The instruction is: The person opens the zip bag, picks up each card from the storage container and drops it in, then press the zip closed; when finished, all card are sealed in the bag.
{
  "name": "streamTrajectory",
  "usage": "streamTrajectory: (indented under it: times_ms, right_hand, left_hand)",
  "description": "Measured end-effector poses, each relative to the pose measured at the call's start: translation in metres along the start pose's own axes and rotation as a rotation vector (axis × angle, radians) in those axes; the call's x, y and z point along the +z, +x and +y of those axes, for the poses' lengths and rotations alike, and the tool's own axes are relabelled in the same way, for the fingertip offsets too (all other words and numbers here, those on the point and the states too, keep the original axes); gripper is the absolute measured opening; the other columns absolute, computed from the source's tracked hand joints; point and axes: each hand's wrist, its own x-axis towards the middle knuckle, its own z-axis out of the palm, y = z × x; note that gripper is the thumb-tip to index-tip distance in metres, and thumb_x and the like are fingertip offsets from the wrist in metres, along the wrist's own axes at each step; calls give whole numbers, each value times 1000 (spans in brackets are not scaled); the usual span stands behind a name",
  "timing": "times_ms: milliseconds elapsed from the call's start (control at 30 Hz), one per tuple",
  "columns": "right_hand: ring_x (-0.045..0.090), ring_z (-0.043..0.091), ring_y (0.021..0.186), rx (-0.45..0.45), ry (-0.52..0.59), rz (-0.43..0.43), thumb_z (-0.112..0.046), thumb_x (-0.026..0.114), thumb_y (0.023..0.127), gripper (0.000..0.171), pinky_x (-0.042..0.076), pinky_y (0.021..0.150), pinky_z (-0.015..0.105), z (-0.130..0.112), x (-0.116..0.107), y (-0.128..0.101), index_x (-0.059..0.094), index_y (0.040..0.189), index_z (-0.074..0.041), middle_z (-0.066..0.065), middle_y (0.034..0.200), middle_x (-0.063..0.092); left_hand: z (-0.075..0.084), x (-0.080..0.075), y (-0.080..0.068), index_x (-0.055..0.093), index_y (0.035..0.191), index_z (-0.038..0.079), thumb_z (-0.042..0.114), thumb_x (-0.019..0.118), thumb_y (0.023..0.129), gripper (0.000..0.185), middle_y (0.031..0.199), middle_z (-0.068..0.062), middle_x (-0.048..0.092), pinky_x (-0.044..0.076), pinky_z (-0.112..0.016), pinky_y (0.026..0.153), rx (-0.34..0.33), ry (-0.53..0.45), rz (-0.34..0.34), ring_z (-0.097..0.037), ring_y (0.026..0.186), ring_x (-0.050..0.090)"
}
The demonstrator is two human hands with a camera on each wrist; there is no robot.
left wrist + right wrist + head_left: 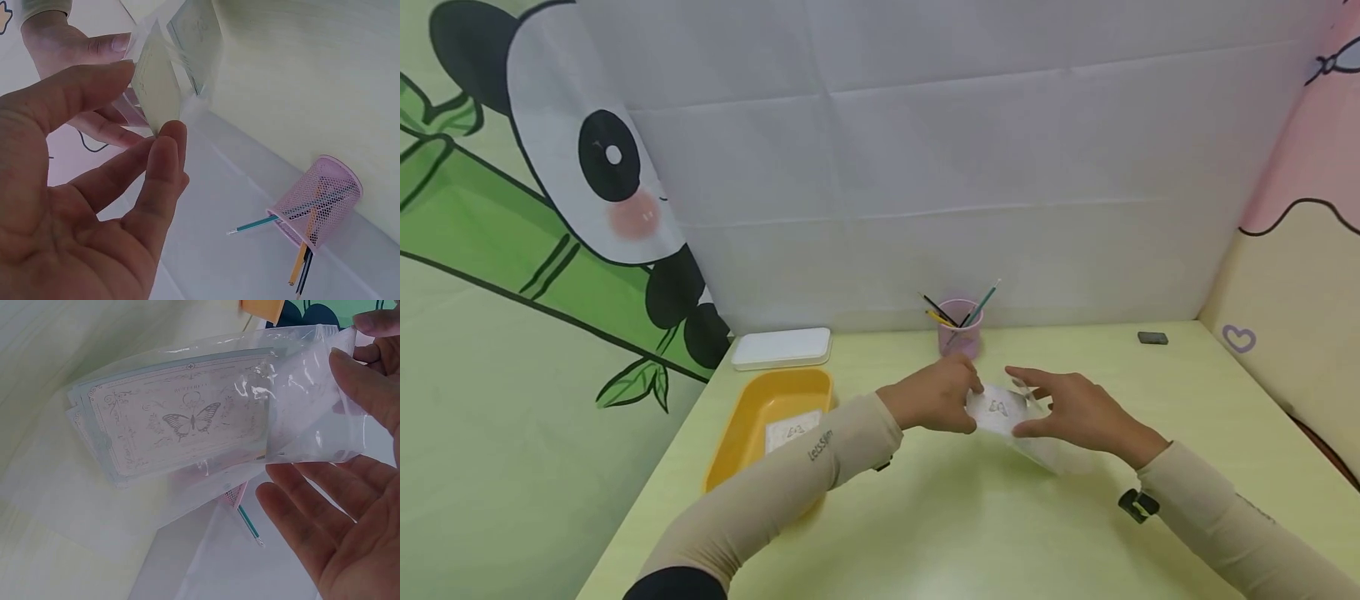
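My left hand (936, 396) pinches a pale printed card (155, 81) between thumb and fingertips, at the mouth of a clear plastic bag (312, 437). My right hand (1078, 412) holds the bag by its mouth, thumb on one side and fingers on the other. Inside the bag lies a stack of butterfly cards (187, 422), slightly fanned at one end. Both hands are above the table, with the bag slanting down between them.
A yellow tray (722, 450) stands at the left, holding more printed cards (781, 433), partly behind my left sleeve. Behind it lies a white case (782, 347). A pink mesh cup (961, 342) with pencils stands at the back. One small dark block (1152, 338) lies back right.
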Motion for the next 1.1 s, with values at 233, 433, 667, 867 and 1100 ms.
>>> streamTrajectory:
  times_ms: [233,433,667,867,1100]
  right_hand:
    - [66,27,102,-7,3,0,-48,84,77,86,51,67,35,-1,0,0,48,151,-22,9,133,62]
    - [66,27,101,-9,14,3,-46,84,78,85,51,66,34,-3,1,0,49,150,-21,10,130,63]
    - [66,27,102,-21,30,-3,-44,85,79,85,52,67,34,-4,1,-1,48,151,-20,13,129,64]
    - [66,25,102,-34,44,2,-44,84,79,84,52,69,35,-5,3,-1,48,151,-21,12,129,64]
    - [65,27,108,-43,43,10,-45,84,79,83,52,70,35,-5,5,1,49,150,-21,10,133,62]
  left_hand:
    - [4,3,4,74,118,5,15,82,76,44,120,-5,57,44,-16,79,8,0,15,-13,107,51]
    - [9,8,9,78,105,6,22,89,76,35,107,1,63,45,-15,81,61,-9,38,-9,100,55]
    - [12,13,14,80,101,9,27,89,77,31,93,5,66,43,-14,85,126,38,23,-9,111,54]
    - [14,19,17,78,107,8,24,73,90,24,103,3,70,43,-18,93,140,46,-57,-10,117,54]
    - [16,28,18,68,129,7,4,59,92,39,137,-2,58,40,-21,101,82,20,-192,-12,130,49]
